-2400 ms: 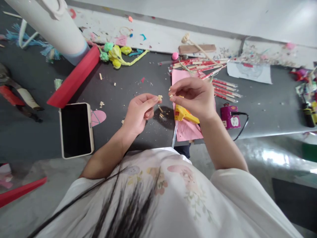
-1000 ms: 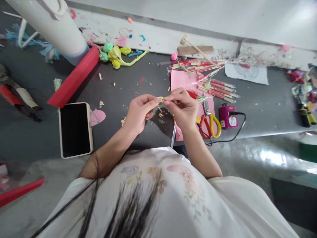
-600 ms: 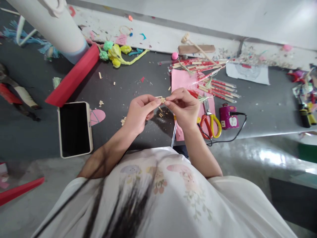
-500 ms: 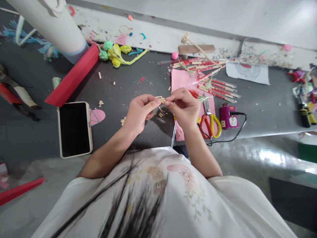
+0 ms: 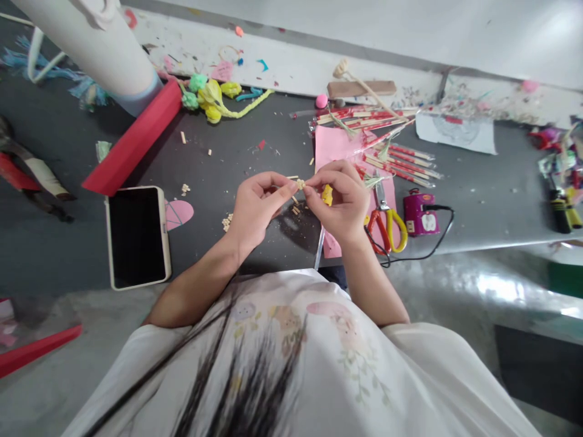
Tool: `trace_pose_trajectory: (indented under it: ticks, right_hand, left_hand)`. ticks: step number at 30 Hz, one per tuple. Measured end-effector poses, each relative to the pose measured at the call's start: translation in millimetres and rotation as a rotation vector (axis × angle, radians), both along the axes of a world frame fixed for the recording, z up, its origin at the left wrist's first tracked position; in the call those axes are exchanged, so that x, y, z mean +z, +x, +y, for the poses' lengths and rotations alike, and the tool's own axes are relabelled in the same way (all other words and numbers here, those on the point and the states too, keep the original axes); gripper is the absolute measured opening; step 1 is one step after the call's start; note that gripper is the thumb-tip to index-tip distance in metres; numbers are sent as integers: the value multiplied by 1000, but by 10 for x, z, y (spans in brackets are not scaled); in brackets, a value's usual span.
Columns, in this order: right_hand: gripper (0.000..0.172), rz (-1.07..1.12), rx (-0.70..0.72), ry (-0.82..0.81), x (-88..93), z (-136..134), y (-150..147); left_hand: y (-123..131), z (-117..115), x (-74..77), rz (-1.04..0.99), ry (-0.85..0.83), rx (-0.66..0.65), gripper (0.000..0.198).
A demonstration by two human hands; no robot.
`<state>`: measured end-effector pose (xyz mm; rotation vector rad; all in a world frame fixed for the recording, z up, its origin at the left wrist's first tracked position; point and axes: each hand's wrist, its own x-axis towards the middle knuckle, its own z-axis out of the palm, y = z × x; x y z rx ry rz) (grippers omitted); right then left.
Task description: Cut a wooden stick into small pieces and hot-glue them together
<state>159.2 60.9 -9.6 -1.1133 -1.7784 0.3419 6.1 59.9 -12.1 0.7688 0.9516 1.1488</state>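
Note:
Between the fingertips of both hands is a small cluster of pale, wood-coloured pieces (image 5: 300,184). My left hand (image 5: 259,203) pinches it from the left with thumb and forefinger. From the other side, my right hand (image 5: 341,197) pinches the same cluster, its fingers curled. A small yellow object (image 5: 327,195) shows within the curl of the right hand; whether it is held or lies behind cannot be made out. Short cut stick pieces (image 5: 296,210) lie on the dark table just below the fingertips. Beside the left wrist is a little heap of pale pieces (image 5: 227,222).
Scissors with red and yellow handles (image 5: 387,230) lie on pink paper (image 5: 330,142), right of my right hand. Red-wrapped sticks (image 5: 401,164) spread behind. A purple box with a cable (image 5: 419,215) stands further right. Leftward are a tablet-like device (image 5: 138,238), a red bar (image 5: 136,136) and pliers (image 5: 36,170).
My right hand has shifted and turned slightly, so the yellow object now shows in its curl. Both hands keep the pale cluster pinched in nearly the same place.

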Motion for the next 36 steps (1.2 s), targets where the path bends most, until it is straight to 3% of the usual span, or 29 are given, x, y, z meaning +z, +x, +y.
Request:
trace_pose_trajectory:
  ticks: [8,19,26,36]
  right_hand:
    - [6,-82,-24,-3,60,-22,3]
    - [4,-106,45,-4,147,-26,82]
    - [10,-43,105,-129,158,18,160]
    - [13,-148,290,-156,230,29,229]
  left_hand:
    - [6,-3,21,16,-7,7,22]
    - [-31,-10,-8,79,69,1,25]
    - [-56,11,9,67,15,-107,24]
    - [-79,40,77,10,-57,-241,29]
